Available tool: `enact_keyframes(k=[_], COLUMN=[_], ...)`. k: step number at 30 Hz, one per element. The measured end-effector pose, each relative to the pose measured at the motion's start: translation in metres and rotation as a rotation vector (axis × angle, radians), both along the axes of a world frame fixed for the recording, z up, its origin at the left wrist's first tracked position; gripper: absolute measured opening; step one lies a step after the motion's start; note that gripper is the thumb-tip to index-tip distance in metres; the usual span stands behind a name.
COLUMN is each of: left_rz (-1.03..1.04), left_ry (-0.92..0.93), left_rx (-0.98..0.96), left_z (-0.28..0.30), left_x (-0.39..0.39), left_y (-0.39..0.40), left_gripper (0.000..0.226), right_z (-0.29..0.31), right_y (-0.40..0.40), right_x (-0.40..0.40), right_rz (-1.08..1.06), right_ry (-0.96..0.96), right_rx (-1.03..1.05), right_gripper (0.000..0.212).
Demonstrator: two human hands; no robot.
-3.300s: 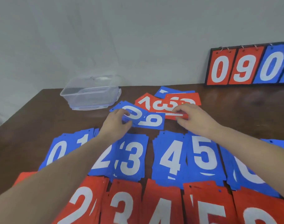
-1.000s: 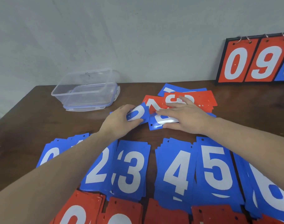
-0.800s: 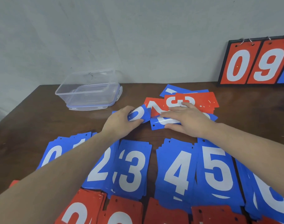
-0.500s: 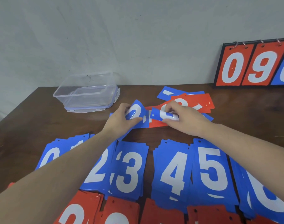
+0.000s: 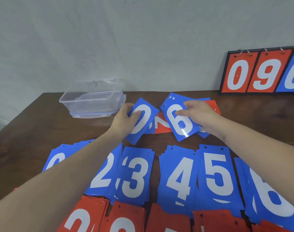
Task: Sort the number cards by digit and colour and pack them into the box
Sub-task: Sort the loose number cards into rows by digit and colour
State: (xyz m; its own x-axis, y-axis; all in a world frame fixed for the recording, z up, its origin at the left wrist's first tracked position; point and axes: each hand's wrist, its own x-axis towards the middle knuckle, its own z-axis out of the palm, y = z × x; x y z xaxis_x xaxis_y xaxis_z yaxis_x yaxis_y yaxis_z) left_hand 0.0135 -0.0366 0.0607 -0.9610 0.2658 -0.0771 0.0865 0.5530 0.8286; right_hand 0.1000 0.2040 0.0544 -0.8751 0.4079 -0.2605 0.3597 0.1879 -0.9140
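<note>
Left hand (image 5: 124, 122) pinched one blue 0 card (image 5: 143, 118); right hand (image 5: 199, 113) pinched one blue 6 card (image 5: 180, 123); one clear plastic box (image 5: 92, 97) stood beside.

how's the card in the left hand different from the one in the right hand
The left hand holds a blue 0 card, while the right hand holds a blue 6 card. The 0 card leans top-right; the 6 card leans top-left. The 0 card sits nearer the clear box. Both are blue with white digits, raised above the unsorted pile.

Soft even light, wide-angle edge bending, slight blur.
</note>
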Motion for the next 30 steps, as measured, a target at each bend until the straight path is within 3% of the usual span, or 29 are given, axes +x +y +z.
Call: enact_keyframes(k=[4,12,18,22,27,30], left_rz=[0.051,-0.044,-0.029,0.031,0.008,-0.037], left_ry=[-0.138,-0.214,-0.202,-0.232,-0.273,-0.171], left_rx=[0.281,0.446,0.434,0.409,0.426,0.216], left_z=[0.006,0.012,0.015,0.011,0.009,0.010], left_x=[0.008,0.045,0.067,0.086,0.108,0.120], left_y=[-0.010,-0.065,-0.130,-0.173,-0.215,-0.230], left_gripper=[0.008,0.036,0.054,0.034,0.010,0.014], right_z=[0.008,0.014,0.019,0.019,0.021,0.028], right_y=[-0.005,-0.042,-0.090,-0.128,-0.172,-0.199], right_x=[0.013,0.042,0.068,0.081,0.096,0.103], right_rz=[-0.027,0.018,0.015,0.039,0.153,0.214], right_ry=[0.023,0.048,0.073,0.039,0.025,0.009], right_rx=[-0.176,-0.236,-0.268,-0.235,-0.199,-0.215], right_gripper=[0.035,0.041,0.035,0.022,0.022,0.008])
